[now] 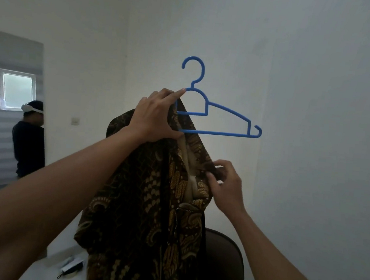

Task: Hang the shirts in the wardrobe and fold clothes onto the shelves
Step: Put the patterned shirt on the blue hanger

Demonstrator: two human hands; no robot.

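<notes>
A blue plastic hanger (pixel 224 118) is held up in front of the white wall, hook upward. A brown and gold batik shirt (pixel 150 204) hangs from its left arm and drapes downward. My left hand (pixel 157 114) grips the hanger's left side together with the shirt's shoulder, forefinger stretched along the top bar. My right hand (pixel 227 186) pinches the shirt's collar edge lower right, below the bare right arm of the hanger. The hanger's left end is hidden under cloth and my hand.
A dark chair back (pixel 224 263) stands behind the shirt at the bottom. A person (pixel 29 143) wearing a headset stands at the left by a doorway. Small items (pixel 70 268) lie on a white surface at lower left.
</notes>
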